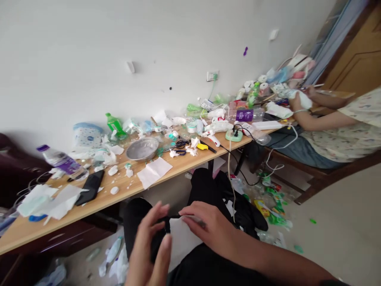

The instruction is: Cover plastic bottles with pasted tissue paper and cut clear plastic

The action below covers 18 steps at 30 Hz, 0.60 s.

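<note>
Head view: table crowded with containers. Right hand pinches white sheet over the lap; left hand beside it, fingers spread wide. Metal bowl upright, bare metal showing inside. Purple-capped bottle clear, contents indistinct. Green bottle near wall, fill unreadable.

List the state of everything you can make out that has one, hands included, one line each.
left hand: open, nothing seen in it
right hand: closed on an edge of the white sheet
white sheet: held at that edge
purple-capped bottle: cap on
green bottle: cap on
metal bowl: upright
power strip: black plug in
wall socket: green plug in
phone: lying flat; on or off unclear
</note>
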Motion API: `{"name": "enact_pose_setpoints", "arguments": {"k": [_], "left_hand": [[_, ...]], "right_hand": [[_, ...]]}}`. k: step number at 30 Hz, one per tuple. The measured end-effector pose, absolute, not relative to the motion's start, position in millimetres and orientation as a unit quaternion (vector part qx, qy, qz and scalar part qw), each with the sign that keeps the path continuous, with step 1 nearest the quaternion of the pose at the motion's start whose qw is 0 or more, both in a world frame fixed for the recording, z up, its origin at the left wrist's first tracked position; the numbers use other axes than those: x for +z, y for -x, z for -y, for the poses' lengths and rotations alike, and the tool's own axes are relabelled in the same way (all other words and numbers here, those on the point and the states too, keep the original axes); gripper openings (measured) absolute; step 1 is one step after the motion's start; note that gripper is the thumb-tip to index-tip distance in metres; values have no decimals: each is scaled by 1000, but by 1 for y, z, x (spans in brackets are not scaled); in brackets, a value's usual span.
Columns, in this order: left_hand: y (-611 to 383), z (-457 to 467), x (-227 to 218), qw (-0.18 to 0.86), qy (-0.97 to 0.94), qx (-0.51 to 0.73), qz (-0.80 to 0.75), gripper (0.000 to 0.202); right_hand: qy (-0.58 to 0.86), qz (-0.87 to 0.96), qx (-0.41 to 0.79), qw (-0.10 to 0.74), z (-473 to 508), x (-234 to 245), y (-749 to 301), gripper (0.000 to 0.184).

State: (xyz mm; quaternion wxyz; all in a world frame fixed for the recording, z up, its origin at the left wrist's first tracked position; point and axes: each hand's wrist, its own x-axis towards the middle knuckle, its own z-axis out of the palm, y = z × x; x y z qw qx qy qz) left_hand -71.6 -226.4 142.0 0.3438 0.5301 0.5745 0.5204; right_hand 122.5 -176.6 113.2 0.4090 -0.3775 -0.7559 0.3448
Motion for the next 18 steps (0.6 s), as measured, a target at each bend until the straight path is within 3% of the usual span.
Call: {"name": "enact_pose_setpoints", "arguments": {"k": [3,7,11,13,18], "left_hand": [[74,208,123,409,-504,487,-584,55],[71,202,112,494,-469,455,-573,41],[68,205,113,532,-382,503,-564,38],[68,205,112,548,-342,529,-550,39],[68,202,107,562,-309,563,-522,38]], "right_hand": [[389,740,352,421,174,109,-116,18],[390,743,362,407,176,104,-111,17],[445,704,407,375,175,101,-109,53],[459,682,449,351,173,98,-109,61],[429,635,499,405,164,97,-107,45]]}}
